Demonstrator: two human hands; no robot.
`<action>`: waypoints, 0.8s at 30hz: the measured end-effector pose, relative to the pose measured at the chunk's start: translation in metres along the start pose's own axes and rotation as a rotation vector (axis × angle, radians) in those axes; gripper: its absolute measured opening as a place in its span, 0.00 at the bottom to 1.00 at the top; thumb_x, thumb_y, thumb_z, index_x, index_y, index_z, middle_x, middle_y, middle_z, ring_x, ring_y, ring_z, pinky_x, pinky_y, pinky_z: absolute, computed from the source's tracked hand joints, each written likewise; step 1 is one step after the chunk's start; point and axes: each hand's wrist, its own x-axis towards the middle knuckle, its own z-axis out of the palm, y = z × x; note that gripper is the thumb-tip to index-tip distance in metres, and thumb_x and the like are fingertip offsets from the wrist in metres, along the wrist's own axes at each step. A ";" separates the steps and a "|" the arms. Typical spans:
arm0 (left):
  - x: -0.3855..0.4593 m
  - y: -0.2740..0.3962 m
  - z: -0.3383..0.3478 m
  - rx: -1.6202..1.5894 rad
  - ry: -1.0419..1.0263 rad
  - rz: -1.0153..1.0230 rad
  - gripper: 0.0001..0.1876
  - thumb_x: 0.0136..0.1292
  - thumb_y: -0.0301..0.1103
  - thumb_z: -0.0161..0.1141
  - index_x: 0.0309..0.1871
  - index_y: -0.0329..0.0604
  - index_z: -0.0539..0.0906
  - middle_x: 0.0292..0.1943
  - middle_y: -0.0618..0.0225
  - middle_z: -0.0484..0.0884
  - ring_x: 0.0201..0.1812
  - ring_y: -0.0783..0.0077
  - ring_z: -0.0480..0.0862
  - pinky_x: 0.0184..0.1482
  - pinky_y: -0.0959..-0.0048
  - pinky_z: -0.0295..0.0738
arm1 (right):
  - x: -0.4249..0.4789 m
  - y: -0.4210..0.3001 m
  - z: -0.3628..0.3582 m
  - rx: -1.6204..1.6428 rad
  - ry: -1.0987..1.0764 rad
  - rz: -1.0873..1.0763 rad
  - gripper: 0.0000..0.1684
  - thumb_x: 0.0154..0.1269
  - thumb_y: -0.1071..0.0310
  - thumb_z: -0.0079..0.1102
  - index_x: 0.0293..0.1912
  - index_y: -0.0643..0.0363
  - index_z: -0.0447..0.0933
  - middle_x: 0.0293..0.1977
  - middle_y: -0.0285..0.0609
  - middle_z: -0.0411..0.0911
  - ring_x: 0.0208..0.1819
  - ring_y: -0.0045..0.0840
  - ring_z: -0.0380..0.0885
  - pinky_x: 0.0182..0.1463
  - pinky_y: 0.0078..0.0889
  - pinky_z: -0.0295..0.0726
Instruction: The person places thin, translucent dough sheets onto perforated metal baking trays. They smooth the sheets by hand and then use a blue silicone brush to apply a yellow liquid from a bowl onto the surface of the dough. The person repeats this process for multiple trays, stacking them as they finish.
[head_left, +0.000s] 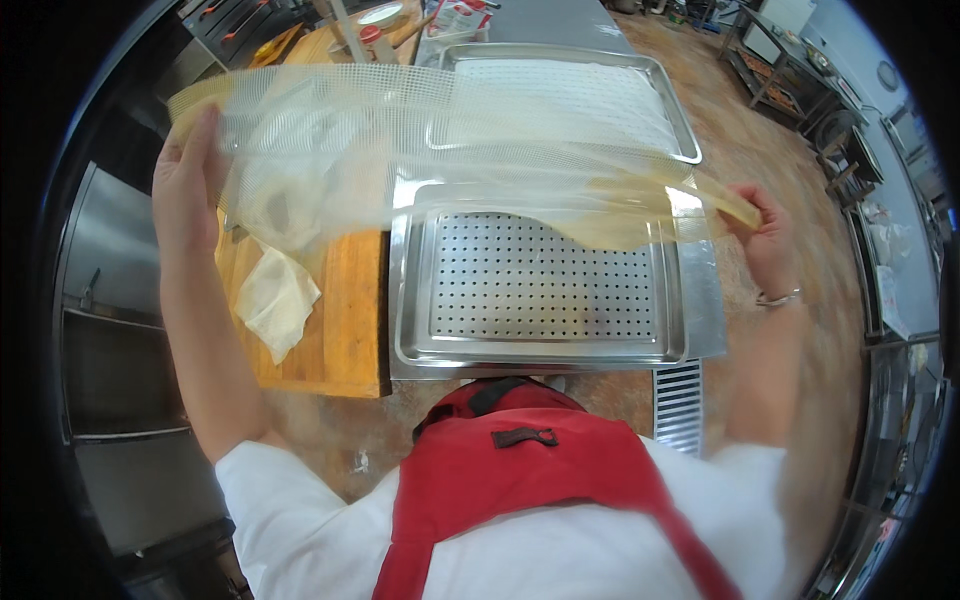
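A pale, see-through mesh sheet (450, 135) hangs stretched between my two hands. My left hand (187, 180) grips its left end, and my right hand (765, 229) pinches the yellowish right edge. Below it lies a perforated stainless steel tray (540, 300), its holes bare along the near part. The mesh hangs over the tray's far portion, and I cannot tell whether it touches the metal. Behind that, a second metal tray (679, 112) bears a white perforated liner (555, 82), partly seen through the mesh.
A wooden board (345, 322) stands at left with a crumpled cream cloth (279, 300) on it. Farther back are a red-capped jar (375, 43), a white plate (380, 15) and a red-and-white packet (459, 16). A floor drain grate (677, 405) lies below right.
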 end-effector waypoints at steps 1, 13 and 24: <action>0.001 -0.007 0.003 -0.050 -0.027 -0.015 0.17 0.67 0.45 0.64 0.49 0.42 0.83 0.40 0.73 0.84 0.41 0.81 0.81 0.48 0.81 0.72 | 0.003 -0.010 -0.012 -0.039 0.002 -0.020 0.08 0.67 0.70 0.62 0.45 0.58 0.77 0.32 0.30 0.76 0.34 0.13 0.73 0.39 0.16 0.71; 0.053 -0.135 0.079 -0.018 -0.381 -0.191 0.11 0.65 0.41 0.65 0.38 0.44 0.85 0.27 0.80 0.76 0.29 0.86 0.69 0.36 0.83 0.64 | 0.067 0.037 -0.031 -0.742 0.228 -0.130 0.09 0.63 0.67 0.59 0.44 0.56 0.80 0.39 0.44 0.79 0.40 0.38 0.80 0.44 0.34 0.78; -0.061 -0.102 0.005 0.331 -0.793 -0.028 0.07 0.56 0.17 0.64 0.37 0.39 0.85 0.39 0.68 0.82 0.46 0.73 0.80 0.51 0.75 0.73 | -0.063 0.036 -0.015 -0.881 0.275 -0.245 0.17 0.54 0.78 0.60 0.42 0.48 0.84 0.40 0.40 0.81 0.42 0.35 0.80 0.43 0.34 0.81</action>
